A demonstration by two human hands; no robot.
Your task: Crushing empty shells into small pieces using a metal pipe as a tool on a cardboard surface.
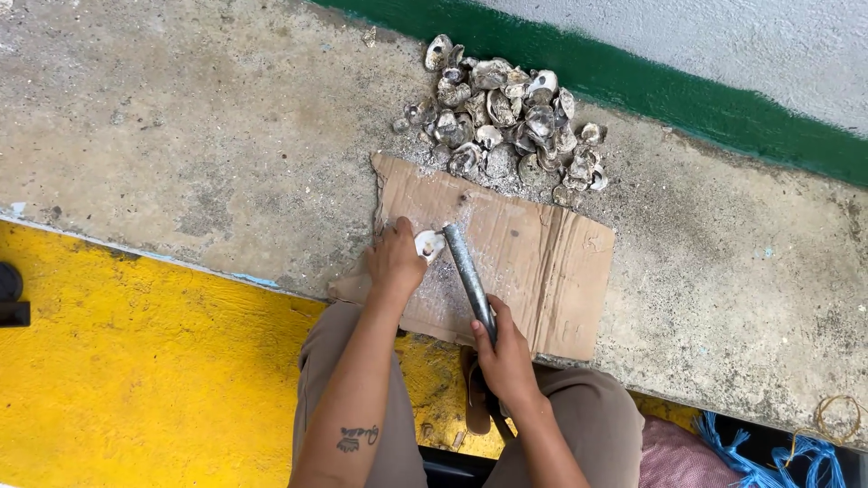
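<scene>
1. Pinning a small pale oyster shell (pixel 428 244) down on the cardboard sheet (pixel 542 271), near the sheet's left edge, up toward its top-left corner: that is what your left hand (pixel 395 259) is doing. Fingers curled narrow over the shell's left side, thumb side toward the tool.
2. Shell likely hard but brittle, rough and sharp at the rim, light, maybe gritty or slick. Hold it by the thick edge and keep fingertips off the side the tool meets.
3. Your right hand (pixel 504 352) is wrapped shut around the lower end of a grey metal rod (pixel 469 278), at the cardboard's near edge. Full fist grip, thumb on top.
4. Rod looks stiff and fairly heavy for its size; the grip low on the shaft gives swing but less tip control. The tip sits touching or just beside the shell; cannot tell which.
5. Pose: both forearms reach forward from your lap, left arm straight-ish with wrist bent down, right wrist cocked so the rod angles up and left across the sheet.
6. Pile of grey oyster shells (pixel 506 117) lies just past the cardboard's far edge on the concrete ledge (pixel 181 136), close to the green painted stripe (pixel 687 99). Grit and shell dust cover the sheet around the held shell.
7. Yellow floor (pixel 136 380) below the ledge's near edge; blue rope (pixel 796 452) at the lower right.
</scene>
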